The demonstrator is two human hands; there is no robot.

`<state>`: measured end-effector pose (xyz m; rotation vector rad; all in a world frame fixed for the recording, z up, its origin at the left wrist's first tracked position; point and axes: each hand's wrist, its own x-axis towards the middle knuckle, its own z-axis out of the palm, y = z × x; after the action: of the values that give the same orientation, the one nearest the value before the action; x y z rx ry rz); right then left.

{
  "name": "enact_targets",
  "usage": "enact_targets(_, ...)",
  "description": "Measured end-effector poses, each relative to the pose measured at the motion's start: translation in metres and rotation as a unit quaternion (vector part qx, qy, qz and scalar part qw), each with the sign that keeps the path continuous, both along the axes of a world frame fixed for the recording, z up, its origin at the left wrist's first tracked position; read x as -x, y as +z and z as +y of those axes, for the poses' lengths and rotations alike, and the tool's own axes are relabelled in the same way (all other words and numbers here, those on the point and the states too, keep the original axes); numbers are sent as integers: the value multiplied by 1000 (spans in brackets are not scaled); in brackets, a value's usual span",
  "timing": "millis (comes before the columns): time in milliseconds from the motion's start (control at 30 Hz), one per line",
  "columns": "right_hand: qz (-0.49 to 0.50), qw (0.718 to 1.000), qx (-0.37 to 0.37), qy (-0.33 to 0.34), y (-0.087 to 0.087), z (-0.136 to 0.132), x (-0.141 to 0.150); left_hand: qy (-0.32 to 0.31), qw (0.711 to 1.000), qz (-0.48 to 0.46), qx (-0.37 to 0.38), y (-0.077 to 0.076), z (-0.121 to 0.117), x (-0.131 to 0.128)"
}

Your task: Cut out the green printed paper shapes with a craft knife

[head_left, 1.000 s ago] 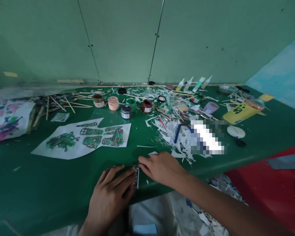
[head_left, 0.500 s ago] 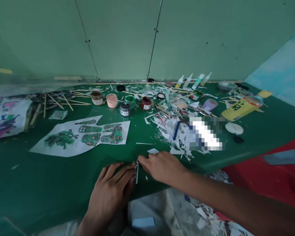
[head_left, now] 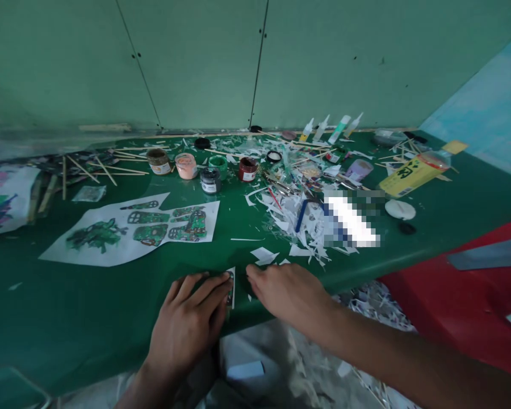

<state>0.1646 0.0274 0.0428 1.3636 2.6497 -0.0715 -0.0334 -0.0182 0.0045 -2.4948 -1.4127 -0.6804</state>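
Observation:
My left hand lies palm down near the front edge of the green table, fingers stretched out together. Its fingertips press a narrow painted piece of paper with a white margin onto the tabletop, and the hand covers much of that piece. To the right, my right hand is closed in a pinch just above the table, a small gap away from the paper. What its fingers hold, if anything, is hidden. Ahead of both hands lies a white sheet with green and brown painted shapes. White paper scraps lie beyond my right hand.
Open paint jars, including a dark grey one and a dark red one, stand mid-table. A heap of paper cuttings spreads right of them. Farther right lie a yellow-labelled jar and a white disc. Glue bottles stand behind.
My right hand has moved away to the right from the paper's top end, leaving a gap. More white scrap shows beyond it. My left hand stays pressed on the paper. The view has shifted slightly.

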Motion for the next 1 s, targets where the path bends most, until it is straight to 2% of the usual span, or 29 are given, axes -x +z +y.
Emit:
enact_targets(167, 94, 990, 0, -102, 1, 13, 10, -16, 1000, -5, 7, -1, -1, 1)
enact_targets(300, 109, 986, 10, -122, -9, 17, 26, -12, 999, -34, -5, -2, -3, 2)
enact_targets(433, 114, 983, 14, -147, -11, 24, 26, -11, 999, -34, -7, -2, -3, 2)
enact_targets(733, 113, 989, 8, -98, -14, 22, 34, -16, 999, -32, -17, -1, -4, 3)
enact_targets(1000, 93, 988, -20, -124, -10, 29, 26, -4, 999, -34, 22, 3, -5, 0)
